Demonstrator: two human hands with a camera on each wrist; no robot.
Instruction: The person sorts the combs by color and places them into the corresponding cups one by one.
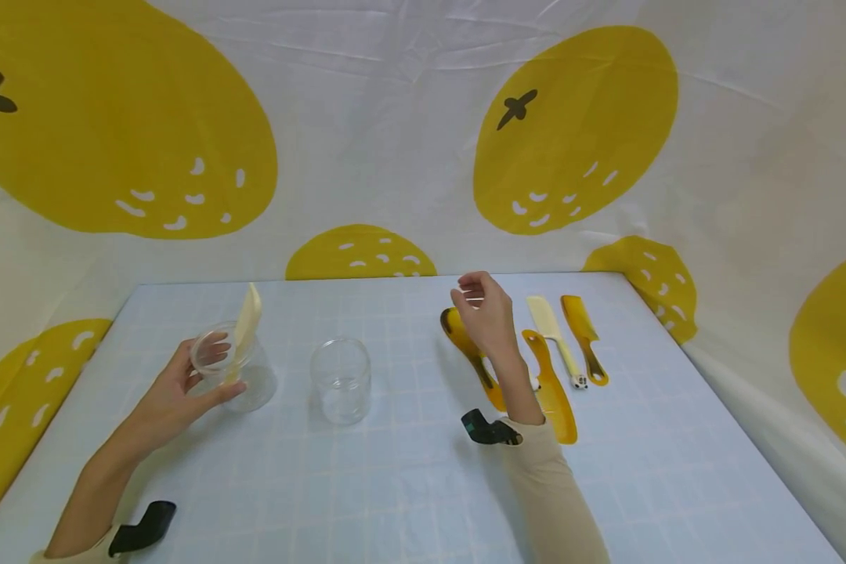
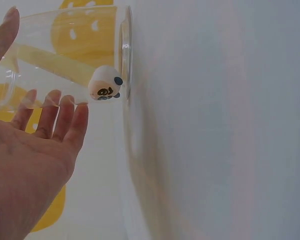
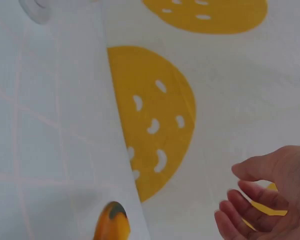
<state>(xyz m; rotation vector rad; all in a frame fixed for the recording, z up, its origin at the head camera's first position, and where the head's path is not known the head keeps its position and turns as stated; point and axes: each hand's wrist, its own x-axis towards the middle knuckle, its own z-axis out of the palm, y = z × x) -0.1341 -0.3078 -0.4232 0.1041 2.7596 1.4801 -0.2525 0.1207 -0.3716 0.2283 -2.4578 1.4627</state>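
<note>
- Pale blue checked cloth covers the worktop (image 1: 409,493), which carries everything here.
- The left hand (image 1: 179,395) is clamped round a clear glass tumbler (image 1: 257,384) at the worktop's left; whether the base sits flat, I cannot tell.
- The right hand (image 1: 486,313), fingers loosely bent and apart, holds nothing; it hangs over the tools at the right.
- A second glass tumbler (image 1: 341,384) stands upright between the hands, touched by neither.
- Amber tools lie at the right: a paddle-shaped one (image 1: 560,407), a spoon-shaped one (image 1: 454,325) and one like a handled comb (image 1: 576,313).
- A cream spatula (image 1: 248,321) stands in the held tumbler, blade up; the step in hand looks like steadying it there. Its twin, a loose cream spatula (image 1: 546,317), lies between amber tools; picking it up would call for lowering the right hand and pinching its handle.
- The standing spatula's panda tip (image 2: 105,85) is inside the tumbler, near the base.
</note>
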